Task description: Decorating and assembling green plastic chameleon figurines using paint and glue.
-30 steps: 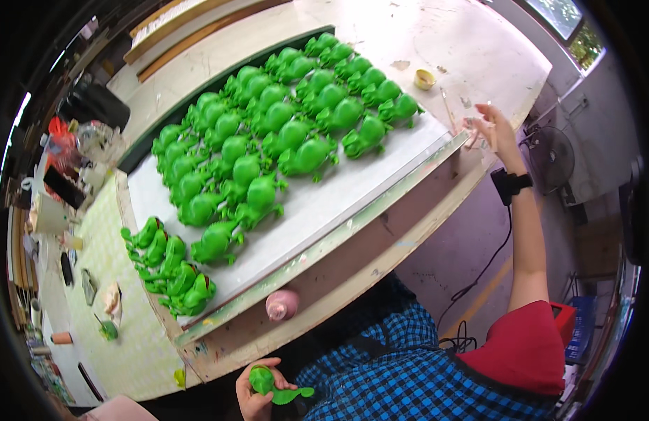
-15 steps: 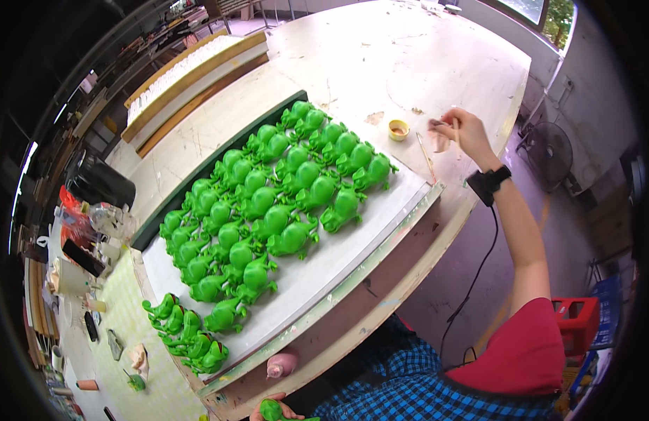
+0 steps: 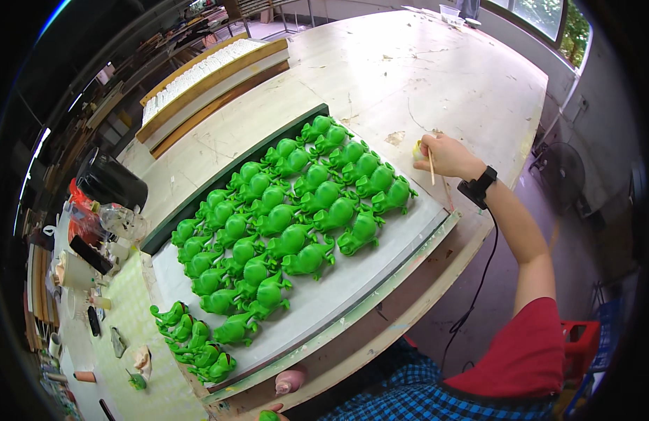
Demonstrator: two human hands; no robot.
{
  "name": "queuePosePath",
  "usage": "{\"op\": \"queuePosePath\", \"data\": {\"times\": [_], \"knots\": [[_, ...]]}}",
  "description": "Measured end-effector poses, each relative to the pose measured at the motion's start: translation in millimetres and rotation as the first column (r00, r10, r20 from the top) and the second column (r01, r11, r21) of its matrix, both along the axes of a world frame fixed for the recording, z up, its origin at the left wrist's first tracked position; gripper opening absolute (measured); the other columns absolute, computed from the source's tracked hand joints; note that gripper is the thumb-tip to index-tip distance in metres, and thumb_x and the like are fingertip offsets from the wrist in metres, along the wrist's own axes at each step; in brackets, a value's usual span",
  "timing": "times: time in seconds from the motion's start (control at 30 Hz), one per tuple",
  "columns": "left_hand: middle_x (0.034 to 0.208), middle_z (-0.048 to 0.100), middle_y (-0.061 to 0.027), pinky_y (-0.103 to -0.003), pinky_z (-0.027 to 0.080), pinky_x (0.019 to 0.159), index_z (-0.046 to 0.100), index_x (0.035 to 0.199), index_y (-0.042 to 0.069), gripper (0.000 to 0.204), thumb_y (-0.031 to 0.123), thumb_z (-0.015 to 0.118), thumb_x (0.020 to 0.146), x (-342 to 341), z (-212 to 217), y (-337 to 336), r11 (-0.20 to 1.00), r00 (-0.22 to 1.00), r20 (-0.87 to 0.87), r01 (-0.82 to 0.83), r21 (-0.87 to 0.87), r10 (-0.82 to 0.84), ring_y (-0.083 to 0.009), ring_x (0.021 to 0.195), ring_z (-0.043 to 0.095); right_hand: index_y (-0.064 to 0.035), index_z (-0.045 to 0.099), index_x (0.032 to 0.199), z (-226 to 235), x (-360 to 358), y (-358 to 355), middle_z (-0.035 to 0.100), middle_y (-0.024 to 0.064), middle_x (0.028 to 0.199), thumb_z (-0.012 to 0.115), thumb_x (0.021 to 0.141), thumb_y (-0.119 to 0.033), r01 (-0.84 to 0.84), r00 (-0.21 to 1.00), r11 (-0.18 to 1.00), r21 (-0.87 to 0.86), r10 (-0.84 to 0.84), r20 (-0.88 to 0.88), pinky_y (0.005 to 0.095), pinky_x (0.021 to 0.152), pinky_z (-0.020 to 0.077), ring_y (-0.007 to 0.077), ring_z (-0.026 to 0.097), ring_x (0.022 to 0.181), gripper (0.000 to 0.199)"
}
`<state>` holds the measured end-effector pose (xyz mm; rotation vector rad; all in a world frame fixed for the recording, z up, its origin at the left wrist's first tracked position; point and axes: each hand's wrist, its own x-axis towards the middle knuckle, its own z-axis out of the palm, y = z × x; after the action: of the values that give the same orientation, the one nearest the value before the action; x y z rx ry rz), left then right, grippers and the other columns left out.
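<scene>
1. Green plastic fills the view: rows of frog-like figures [image 3: 296,210] stand packed on the grey tray [image 3: 352,281], and I place everything else by that tray.

2. My right hand [image 3: 443,156] is out past the tray's far right corner, over the pale worktable [image 3: 422,70]. Its fingers are curled together around a thin wooden stick [image 3: 431,167], probably a brush handle, which slants down past my wrist. I grip it pencil-fashion, I judge, so the working tip stays steady.

3. Just beside that hand, on its tray side, sits a small yellowish pot [image 3: 417,151]. It seems to sit off the tray yet within reach, so a dip costs little travel; I cannot tell whether the tip is touching it.

4. My left hand [image 3: 272,414] barely shows at the bottom edge, below the tray's near rim. Its fingers look closed on a small green piece [image 3: 267,415], but so little of it is in view that I cannot tell the grip for sure. Held low and close to my body, it likely rests there while the other hand works.

5. A separate cluster of green figures [image 3: 198,337] crowds the tray's near left corner, apart from the neat rows, perhaps sorted from them.

6. Left of the tray lie cups, bottles and a black box [image 3: 110,182]; beyond its far side, a long wooden tray [image 3: 212,77] of white pieces.
</scene>
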<state>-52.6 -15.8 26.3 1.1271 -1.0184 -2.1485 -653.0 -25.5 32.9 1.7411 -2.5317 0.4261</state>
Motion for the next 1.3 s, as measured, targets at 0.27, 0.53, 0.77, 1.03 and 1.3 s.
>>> {"op": "queuePosePath", "data": {"times": [0.27, 0.53, 0.77, 1.03, 1.3], "knots": [[0.083, 0.052, -0.011, -0.032, 0.048, 0.071, 0.038, 0.122, -0.009, 0.056, 0.016, 0.057, 0.076, -3.9, 4.5, -8.8, 1.0, 1.0, 0.006, -0.005, -0.014, 0.005, -0.0201, 0.075, 0.055, -0.0059, 0.043, 0.087, -17.1, 0.2, -7.8, 0.057, 0.0121, 0.08, 0.069, 0.07, -0.023, 0.014, 0.998, 0.987, -0.162, -0.005, 0.056, 0.0365, 0.069, 0.0442, 0.0304, 0.055, 0.079, 0.035], [0.082, 0.053, -0.0108, -0.03, 0.048, 0.071, 0.038, 0.121, -0.01, 0.055, 0.016, 0.056, 0.075, -14.6, 4.6, -16.4, 0.999, 0.999, -0.02, -0.034, -0.03, 0.033, -0.0194, 0.074, 0.055, -0.0041, 0.045, 0.084, -28.8, -13.5, -18.6, 0.057, 0.0131, 0.079, 0.062, 0.076, -0.012, -0.081, 0.92, 0.951, -0.298, 0.187, 0.345, 0.0348, 0.066, 0.0451, 0.028, 0.056, 0.074, 0.02], [0.081, 0.052, -0.0106, -0.03, 0.048, 0.071, 0.039, 0.12, -0.009, 0.053, 0.014, 0.057, 0.075, -13.6, 7.9, -20.0, 0.999, 0.999, 0.028, -0.038, 0.016, 0.037, -0.0192, 0.073, 0.055, -0.0035, 0.044, 0.082, -23.5, 1.5, -25.0, 0.054, 0.012, 0.076, 0.064, 0.075, -0.016, 0.023, 0.977, 1.0, -0.004, -0.023, -0.212, 0.0342, 0.063, 0.0446, 0.0285, 0.054, 0.071, 0.025], [0.081, 0.052, -0.0103, -0.03, 0.048, 0.072, 0.039, 0.12, -0.009, 0.054, 0.016, 0.057, 0.075, -12.5, 7.1, -19.1, 0.998, 0.998, 0.02, -0.064, 0.015, 0.064, -0.0195, 0.073, 0.055, -0.0025, 0.046, 0.083, -35.1, -34.1, -21.5, 0.058, 0.0094, 0.07, 0.065, 0.076, -0.019, -0.002, 0.934, 0.965, -0.264, 0.096, 0.344, 0.0345, 0.061, 0.0456, 0.0245, 0.058, 0.065, 0.026], [0.081, 0.052, -0.0107, -0.031, 0.048, 0.073, 0.039, 0.12, -0.009, 0.054, 0.013, 0.055, 0.074, -11.6, 3.6, -18.2, 0.999, 0.999, -0.021, -0.026, -0.032, 0.026, -0.0196, 0.075, 0.054, -0.0037, 0.045, 0.081, -15.4, -22.8, -22.0, 0.059, 0.0118, 0.073, 0.065, 0.075, -0.017, 0.173, 0.921, 0.984, -0.049, -0.144, 0.361, 0.0358, 0.06, 0.046, 0.0266, 0.059, 0.067, 0.024]]}}
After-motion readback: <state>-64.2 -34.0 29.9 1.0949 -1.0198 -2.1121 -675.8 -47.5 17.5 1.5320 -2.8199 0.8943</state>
